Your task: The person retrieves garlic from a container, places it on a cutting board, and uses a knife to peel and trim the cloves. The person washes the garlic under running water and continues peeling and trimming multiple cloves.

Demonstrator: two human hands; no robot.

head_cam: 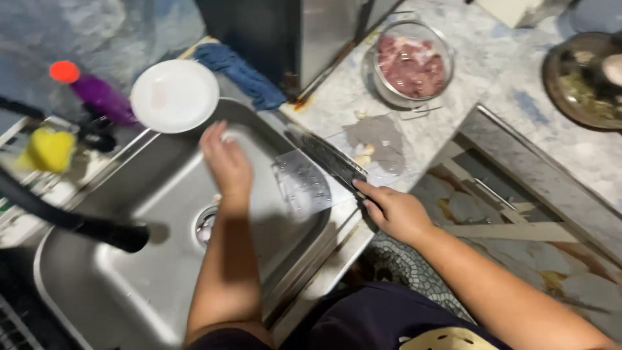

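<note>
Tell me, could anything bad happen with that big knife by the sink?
Maybe. The right hand holds the cleaver with its wide blade out over the sink, and the left hand reaches close beside that blade, so a finger could get nicked. The blade looks wet, so the grip might slip. The white plate sits on the sink's rim and might get knocked in. The glass bowl of raw meat stands open nearby, so splashes could reach it.

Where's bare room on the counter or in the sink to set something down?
Bare counter lies between the glass bowl of meat and the dark pan. The sink floor is bare between the drain and the black faucet. It is crowded beside the cleaver held by the right hand, where scraps lie, and around the white plate.
</note>
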